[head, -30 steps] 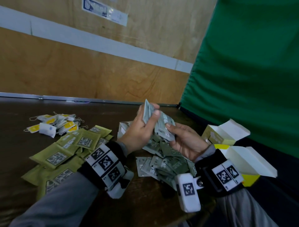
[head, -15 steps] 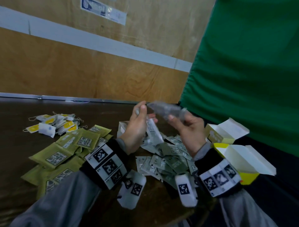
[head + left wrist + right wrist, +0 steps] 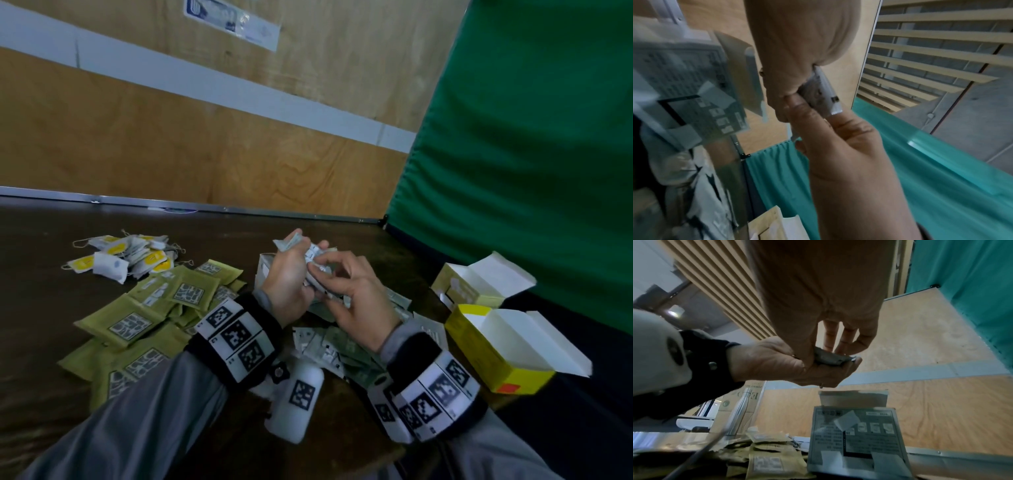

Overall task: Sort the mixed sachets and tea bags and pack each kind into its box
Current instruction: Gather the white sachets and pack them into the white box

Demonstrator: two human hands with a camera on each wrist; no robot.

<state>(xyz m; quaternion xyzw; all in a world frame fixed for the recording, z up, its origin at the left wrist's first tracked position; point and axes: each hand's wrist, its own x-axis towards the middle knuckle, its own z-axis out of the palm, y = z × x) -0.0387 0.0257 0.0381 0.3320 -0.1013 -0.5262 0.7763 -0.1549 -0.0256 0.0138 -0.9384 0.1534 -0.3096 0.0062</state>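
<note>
A person's left hand (image 3: 287, 286) grips a small stack of grey-green sachets (image 3: 310, 251) above the dark desk (image 3: 41, 301), fingers curled round the bundle, while the right hand (image 3: 356, 298) pinches its near edge between thumb and fingertips. The stack sits over a loose pile of grey-green sachets (image 3: 337, 349), the landmark at the centre of the desk; the hands hide most of the bundle, and only its far end shows, pointing away from the person toward the plywood wall (image 3: 171, 144). How many sachets it contains cannot be made out. In the right wrist view the bundle (image 3: 830, 357) lies roughly level, long axis running left to right, resting on the left hand (image 3: 789, 365). The left wrist view shows only a thin white-edged sliver of it (image 3: 824, 95) between the two hands, and that picture is blurred at its left side.

Left of the centre pile lies a spread of olive-green sachets (image 3: 137, 318), partly cut off by the left sleeve; beyond those, a heap of white tea bags with yellow tags (image 3: 126, 255). Behind the centre pile stands a grey box (image 3: 265, 269), largely hidden by the left hand. Right of the pile are an open yellow box (image 3: 493, 359) and, farther back, an open pale-yellow box (image 3: 469, 287), near a green curtain (image 3: 531, 137).
</note>
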